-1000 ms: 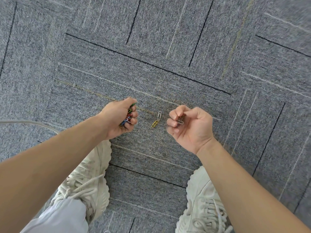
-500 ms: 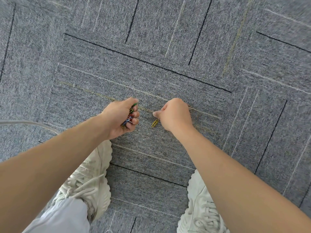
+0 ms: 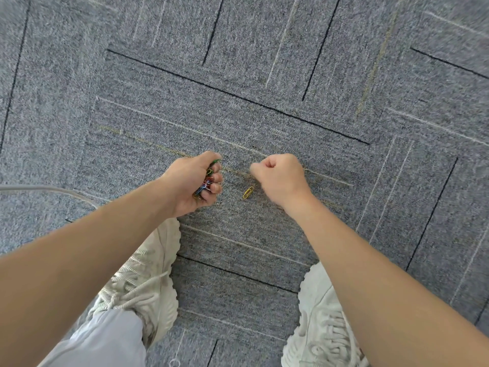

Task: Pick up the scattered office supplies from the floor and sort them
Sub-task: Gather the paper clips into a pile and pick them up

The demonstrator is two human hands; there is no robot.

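Grey carpet tiles [image 3: 264, 75], flecked, short-piled and crossed by thin dark and pale lines, are filling the whole head view. Item one: left hand [image 3: 190, 184], centre-left of frame, is gripping a bundle of coloured paper clips [image 3: 207, 182], with red, blue, green and yellow wire loops poking out between the curled fingers. Item two: right hand [image 3: 280, 178], centre-right, is hovering knuckles-up as a closed fist; whether it is pinching anything inside cannot be told. Item three: yellow paper clip [image 3: 248, 192], thin bent wire, is lying flat on the pile between the two hands, apart from both. Item four: small silver clip [image 3: 218, 203] is lying just below the left hand's fingers. Gathering is judged to be the step in hand; sorting is not yet begun. Next move is calling for a fine fingertip pinch, since flat wire is sinking slightly into rough pile. Also showing: grey cable [image 3: 53, 190] at left edge and pale knit shoes [image 3: 148, 282] along the bottom.
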